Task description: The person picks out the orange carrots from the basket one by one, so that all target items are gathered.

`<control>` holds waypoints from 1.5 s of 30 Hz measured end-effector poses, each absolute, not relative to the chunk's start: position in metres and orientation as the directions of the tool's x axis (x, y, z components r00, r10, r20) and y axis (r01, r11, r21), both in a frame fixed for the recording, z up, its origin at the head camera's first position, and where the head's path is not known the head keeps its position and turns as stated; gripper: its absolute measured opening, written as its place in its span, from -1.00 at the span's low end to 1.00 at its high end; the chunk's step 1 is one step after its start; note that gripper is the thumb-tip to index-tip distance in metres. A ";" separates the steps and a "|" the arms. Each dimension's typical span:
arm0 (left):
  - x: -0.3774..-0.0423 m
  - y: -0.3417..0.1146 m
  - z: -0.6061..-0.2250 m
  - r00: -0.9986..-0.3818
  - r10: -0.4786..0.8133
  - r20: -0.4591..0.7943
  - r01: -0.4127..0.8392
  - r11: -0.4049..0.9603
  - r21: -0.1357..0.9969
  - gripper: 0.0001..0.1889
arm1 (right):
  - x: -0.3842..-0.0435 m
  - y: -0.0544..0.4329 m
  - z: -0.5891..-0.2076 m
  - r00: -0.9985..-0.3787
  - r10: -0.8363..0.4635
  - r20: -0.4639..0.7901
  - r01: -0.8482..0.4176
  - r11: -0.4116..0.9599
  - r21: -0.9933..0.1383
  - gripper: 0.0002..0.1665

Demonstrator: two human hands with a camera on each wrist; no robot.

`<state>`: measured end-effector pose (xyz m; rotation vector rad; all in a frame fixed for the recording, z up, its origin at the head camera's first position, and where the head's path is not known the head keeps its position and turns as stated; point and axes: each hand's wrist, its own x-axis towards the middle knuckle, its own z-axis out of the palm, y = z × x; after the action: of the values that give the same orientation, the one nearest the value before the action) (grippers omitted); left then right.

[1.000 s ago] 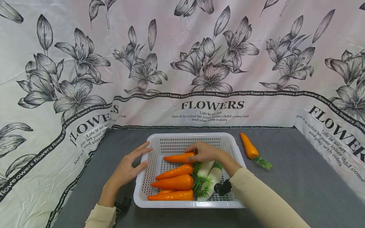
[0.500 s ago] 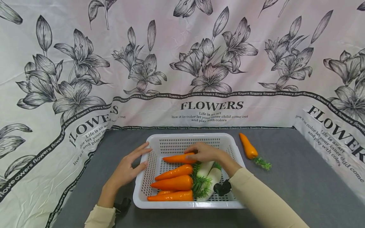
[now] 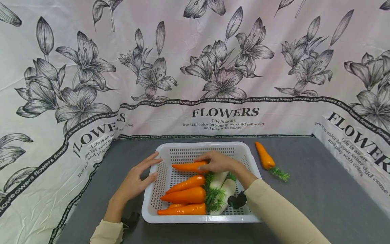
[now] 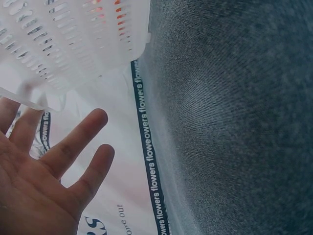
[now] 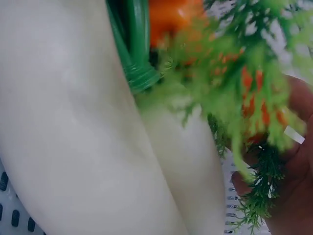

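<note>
our right hand [image 3: 217, 162] grips a carrot [image 3: 187, 167]; we do best moving it clear of white radishes [image 3: 229, 189] beside the grip.

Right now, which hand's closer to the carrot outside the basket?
Right. Your right hand is inside the basket, left of that carrot; your left hand is farther left, at the basket's rim.

A booth-like place; flower-printed cloth [image 3: 195, 84] encloses the grey tabletop [image 3: 323, 189] on three sides.
</note>
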<state>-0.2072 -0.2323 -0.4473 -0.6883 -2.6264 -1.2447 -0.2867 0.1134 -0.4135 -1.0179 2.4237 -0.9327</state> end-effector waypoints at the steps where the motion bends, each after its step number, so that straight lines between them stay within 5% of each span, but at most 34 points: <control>1: -0.207 -0.232 -0.448 -0.882 0.340 0.328 0.469 0.549 0.692 -0.49 | -0.287 0.114 -0.414 -0.681 -0.731 -0.053 -0.502 0.518 -0.692 -0.45; 19: -0.207 -0.232 -0.449 -0.867 0.353 0.352 0.496 0.545 0.675 -0.49 | -0.280 0.157 -0.357 -0.756 -0.653 0.041 -0.409 0.423 -0.809 -0.47; 27: -0.207 -0.232 -0.449 -0.869 0.350 0.349 0.492 0.541 0.683 -0.49 | -0.275 0.216 -0.338 -0.881 -0.465 0.084 -0.357 0.538 -0.764 -0.42; 35: -0.206 -0.232 -0.449 -0.868 0.347 0.355 0.495 0.544 0.677 -0.49 | -0.265 0.266 -0.343 -0.950 -0.279 0.138 -0.285 0.601 -0.747 -0.36; 45: -0.207 -0.232 -0.448 -0.865 0.349 0.360 0.500 0.544 0.674 -0.48 | -0.257 0.310 -0.379 -0.945 -0.116 0.307 -0.303 0.666 -0.682 -0.41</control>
<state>-0.2068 -0.2323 -0.4483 -0.7214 -2.5959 -1.2219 -0.2574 0.3098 -0.3788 -0.3942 3.0806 -1.3354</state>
